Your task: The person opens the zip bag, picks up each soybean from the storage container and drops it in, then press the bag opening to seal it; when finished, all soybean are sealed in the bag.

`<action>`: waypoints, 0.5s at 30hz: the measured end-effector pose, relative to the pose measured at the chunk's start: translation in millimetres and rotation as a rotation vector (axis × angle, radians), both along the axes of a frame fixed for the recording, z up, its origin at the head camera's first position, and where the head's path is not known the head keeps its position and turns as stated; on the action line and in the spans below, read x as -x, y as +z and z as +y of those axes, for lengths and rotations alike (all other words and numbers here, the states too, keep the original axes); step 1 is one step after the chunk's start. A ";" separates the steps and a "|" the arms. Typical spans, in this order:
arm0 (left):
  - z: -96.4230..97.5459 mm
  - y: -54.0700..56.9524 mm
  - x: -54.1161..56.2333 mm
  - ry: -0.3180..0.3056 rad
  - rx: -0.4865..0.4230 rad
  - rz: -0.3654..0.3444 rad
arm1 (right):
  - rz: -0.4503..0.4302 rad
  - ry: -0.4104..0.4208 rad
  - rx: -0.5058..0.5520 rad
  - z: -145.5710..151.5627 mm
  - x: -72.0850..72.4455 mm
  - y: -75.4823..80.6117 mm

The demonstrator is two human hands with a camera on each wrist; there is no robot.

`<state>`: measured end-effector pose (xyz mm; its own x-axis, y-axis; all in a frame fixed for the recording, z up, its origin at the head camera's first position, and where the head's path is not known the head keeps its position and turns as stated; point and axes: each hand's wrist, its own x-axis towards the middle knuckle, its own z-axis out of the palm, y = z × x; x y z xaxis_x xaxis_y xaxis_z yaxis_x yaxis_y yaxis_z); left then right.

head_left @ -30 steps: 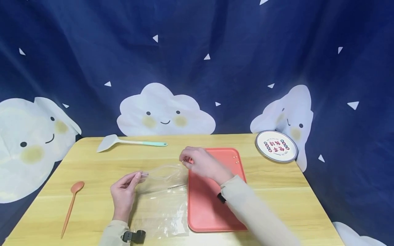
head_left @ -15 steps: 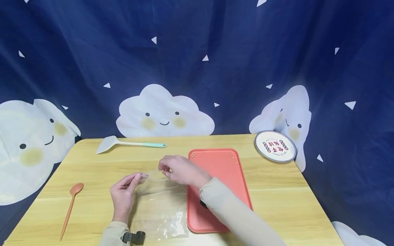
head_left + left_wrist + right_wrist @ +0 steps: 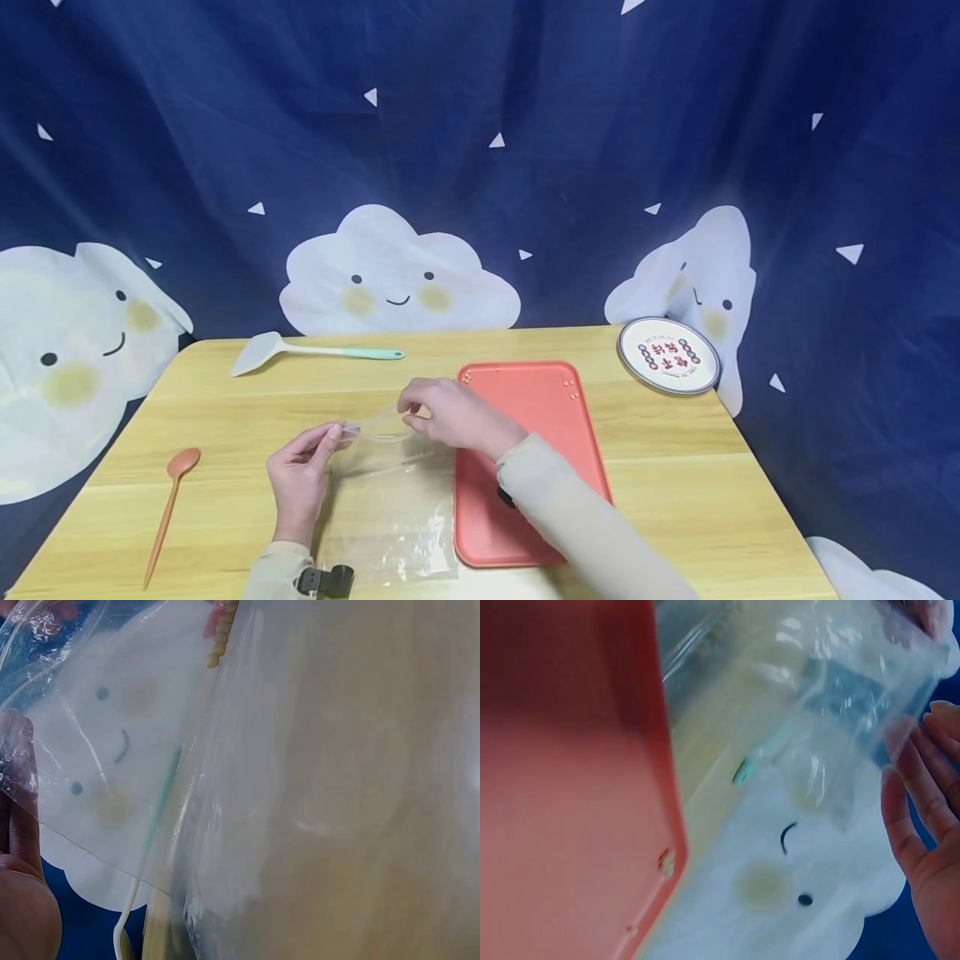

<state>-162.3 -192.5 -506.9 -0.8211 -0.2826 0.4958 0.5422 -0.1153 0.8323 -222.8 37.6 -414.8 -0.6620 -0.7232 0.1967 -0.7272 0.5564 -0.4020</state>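
A clear plastic bag (image 3: 393,508) lies in front of me with its mouth raised and parted. My left hand (image 3: 300,475) pinches the left corner of that mouth between thumb and fingers. At the other end of the mouth, my right hand (image 3: 457,414) has its thumb and fingers spread apart, fingertips against the film, as the right wrist view also shows. Through the film in the left wrist view appears a row of small round yellow beans (image 3: 220,636); whether they are inside the bag I cannot tell. A few beans (image 3: 467,378) sit in corners of the red tray (image 3: 525,467).
A white spatula (image 3: 315,350) with a mint handle lies along the table's back edge. To the left is an orange spoon (image 3: 171,508). A printed round plate (image 3: 669,356) stands at the back right corner. Behind the wooden table (image 3: 675,467) hangs a blue curtain (image 3: 420,150).
My right hand has moved left from the tray's far left corner to the bag's mouth, uncovering beans there. Its thumb and fingers have since parted. My left hand stays at the bag's corner.
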 end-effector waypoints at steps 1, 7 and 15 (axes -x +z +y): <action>0.1 -0.2 -0.5 0.011 0.007 -0.017 | -0.012 -0.012 0.013 4.7 0.9 -0.5; 0.2 -0.3 -3.0 0.043 0.013 -0.056 | -0.081 -0.095 0.070 44.8 9.5 -3.3; -0.6 -0.4 0.7 -0.005 -0.013 -0.011 | -0.100 -0.258 0.121 117.7 22.4 -7.7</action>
<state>-163.0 -193.2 -507.3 -0.8277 -0.2852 0.4834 0.5329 -0.1289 0.8363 -245.2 155.3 -422.5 -0.8410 -0.5041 0.1963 -0.5220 0.6609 -0.5393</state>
